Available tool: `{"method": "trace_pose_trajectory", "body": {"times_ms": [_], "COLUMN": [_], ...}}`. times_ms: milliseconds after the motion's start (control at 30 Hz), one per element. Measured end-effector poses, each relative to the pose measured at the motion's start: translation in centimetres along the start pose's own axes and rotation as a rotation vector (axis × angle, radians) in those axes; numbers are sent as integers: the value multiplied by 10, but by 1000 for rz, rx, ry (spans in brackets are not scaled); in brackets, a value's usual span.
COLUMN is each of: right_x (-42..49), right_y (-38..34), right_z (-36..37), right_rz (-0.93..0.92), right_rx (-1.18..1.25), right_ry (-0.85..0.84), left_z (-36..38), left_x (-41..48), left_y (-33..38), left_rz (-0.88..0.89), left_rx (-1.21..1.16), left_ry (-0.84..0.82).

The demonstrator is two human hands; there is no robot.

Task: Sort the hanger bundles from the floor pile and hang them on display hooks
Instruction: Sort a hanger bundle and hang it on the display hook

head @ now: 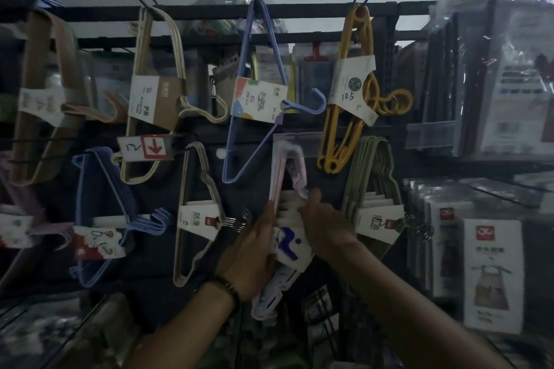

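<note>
both hands up at the display wall w/ the pink hanger bundle (288,172) between them, low centre of the wall. left hand (250,252) grips the bundle's left edge, fingers curled round the side of its paper label (289,244), which has blue marker scrawl on it. right hand (325,223) holds the right side, thumb up against the pink wire, other fingers tucked behind the label. bundle sits point-up, its top corner behind a clear price strip (295,145); can't tell if it's on a hook. beaded bracelet (229,289) on the left wrist.

neighbours: grey bundle (196,219) just left of the pink one, green bundle (374,189) just right, w/ the right hand near its label. above, hung off the top rail (299,7): cream bundle (150,99), lilac bundle (257,99), yellow bundle (350,84). dark blue bundle (102,213) lower left. apron packs (491,272) far right. light is dim throughout.
</note>
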State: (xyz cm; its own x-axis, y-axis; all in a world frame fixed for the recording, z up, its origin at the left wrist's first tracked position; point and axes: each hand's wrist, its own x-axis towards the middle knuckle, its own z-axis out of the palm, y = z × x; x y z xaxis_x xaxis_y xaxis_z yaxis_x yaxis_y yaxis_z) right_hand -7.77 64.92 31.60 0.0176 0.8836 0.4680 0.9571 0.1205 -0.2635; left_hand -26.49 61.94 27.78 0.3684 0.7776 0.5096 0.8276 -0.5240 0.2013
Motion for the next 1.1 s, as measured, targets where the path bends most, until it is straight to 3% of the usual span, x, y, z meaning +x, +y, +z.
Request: {"method": "trace_pose_trajectory", "body": {"times_ms": [100,267,367,500,700,867,1100], "right_x": [-17,-77,-111,-165,-293,-431,-600], "right_y": [1,-9,-29,-72,-152,-231,-320], "right_z": [1,24,49,95,169,221,265], "right_rz": [18,-31,-205,-310,-560,-733,-760], "right_rx": [38,299,490,586,464,296,170], "right_ry": [102,521,538,90,-686,-1027,-1390], "left_z": [0,8,15,21,18,3,-24], "left_x": [-15,-71,-129,-230,-446,-634,-843], "left_y": [1,-18,-27,-37,-49,-38,11], "left_rz": [-26,-193,-288,-558,-952,-1214,-1628], "left_rx": [16,115,147,124,-23,-45,-242], "left_ry": [-4,66,47,-118,-328,-416,-485]}}
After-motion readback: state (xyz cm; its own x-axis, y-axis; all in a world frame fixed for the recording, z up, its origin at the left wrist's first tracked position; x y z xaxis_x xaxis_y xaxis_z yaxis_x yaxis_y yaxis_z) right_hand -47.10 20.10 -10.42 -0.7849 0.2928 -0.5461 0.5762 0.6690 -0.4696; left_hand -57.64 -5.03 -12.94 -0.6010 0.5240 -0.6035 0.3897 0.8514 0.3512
